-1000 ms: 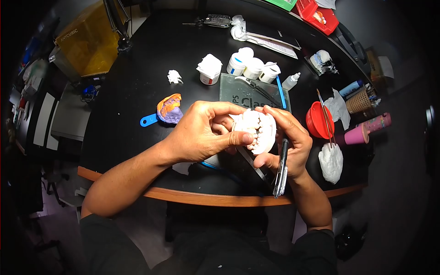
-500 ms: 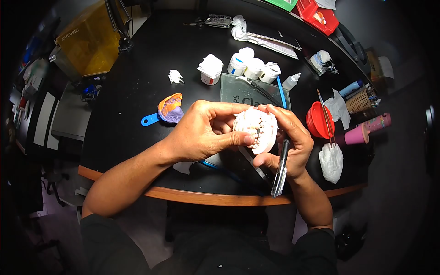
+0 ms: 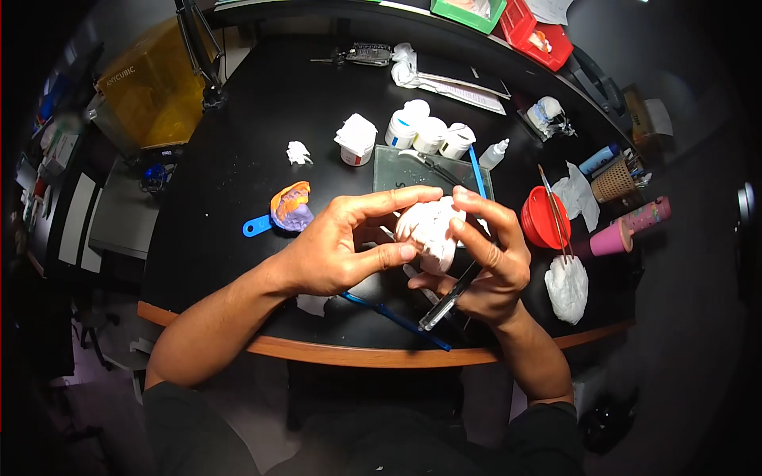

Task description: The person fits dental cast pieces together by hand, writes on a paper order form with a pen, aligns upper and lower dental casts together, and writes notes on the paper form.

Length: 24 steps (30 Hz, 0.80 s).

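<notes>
A white dental model (image 3: 431, 230) is held up between both hands over the desk. My left hand (image 3: 337, 242) grips its left side with thumb and index finger. On the other side my right hand (image 3: 492, 262) has its fingers on the model and also carries a black and clear pen (image 3: 450, 303), which points down to the left. Under and behind the model lies a glass slab (image 3: 389, 170) with tweezers (image 3: 432, 164) on it. The purple and orange impression (image 3: 292, 208) with a blue handle rests left of my left hand.
White jars (image 3: 429, 135) stand behind the slab, near a small dropper bottle (image 3: 494, 154). To the right are a red bowl (image 3: 540, 218), a brush, white tissue (image 3: 567, 289) and a pink cup (image 3: 611, 239). A blue strip (image 3: 397, 319) lies near the wooden desk edge (image 3: 357, 355).
The model has turned and tilted between my hands. My right hand has shifted its fingers, and the pen now slants further to the left. The whole view has moved slightly.
</notes>
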Tool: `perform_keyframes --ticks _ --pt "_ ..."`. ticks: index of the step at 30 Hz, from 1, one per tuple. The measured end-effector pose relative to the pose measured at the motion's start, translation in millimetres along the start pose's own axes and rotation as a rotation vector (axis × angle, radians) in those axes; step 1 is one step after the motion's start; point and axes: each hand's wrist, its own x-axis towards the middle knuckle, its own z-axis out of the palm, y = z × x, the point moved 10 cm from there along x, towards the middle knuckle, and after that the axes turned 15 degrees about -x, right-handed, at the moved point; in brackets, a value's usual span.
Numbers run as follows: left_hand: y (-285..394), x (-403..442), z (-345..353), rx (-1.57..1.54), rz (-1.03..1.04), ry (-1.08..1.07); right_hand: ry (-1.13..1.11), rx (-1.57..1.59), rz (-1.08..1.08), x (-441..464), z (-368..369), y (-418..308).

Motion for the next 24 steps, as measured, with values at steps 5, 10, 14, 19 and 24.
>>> perform_keyframes --ticks 5,10,14,19,24 --pt "7.0 -1.5 3.3 0.026 0.006 -0.042 0.062 -0.085 -0.047 -0.2 -6.4 -11.4" --pt "8.6 -2.9 4.5 0.039 0.014 -0.056 0.076 -0.081 -0.073 1.0 -7.9 -14.3" --pt "8.6 -2.4 2.0 0.053 0.026 -0.044 0.056 -0.08 -0.07 1.6 -5.9 -12.6" --pt "7.6 -2.2 0.4 0.043 0.014 -0.027 0.058 -0.06 -0.065 2.3 -6.2 -11.5" --pt "12.2 -1.2 0.9 0.098 0.095 -0.031 0.05 -0.055 -0.068 3.1 -6.0 -12.0"
